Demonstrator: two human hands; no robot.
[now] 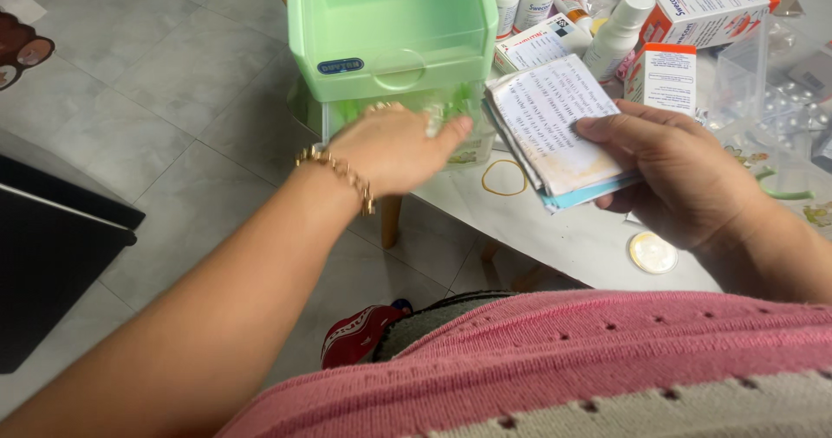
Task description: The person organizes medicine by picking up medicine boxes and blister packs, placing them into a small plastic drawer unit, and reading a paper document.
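While the right hand (pixel 685 178) grips a folded paper-leaflet stack (pixel 555 130), the left hand (pixel 394 148), fingers extended, touches the clear lower drawer (pixel 468 148) of the green plastic cabinet (pixel 390 31); medicine boxes (pixel 706 9) remain unsorted on the table (pixel 563 239).

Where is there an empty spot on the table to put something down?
Bare white tabletop lies near the front edge, between the yellow rubber band and the round white lid, below the right hand. The far side is crowded with white plastic bottles and orange-and-white cardboard boxes.
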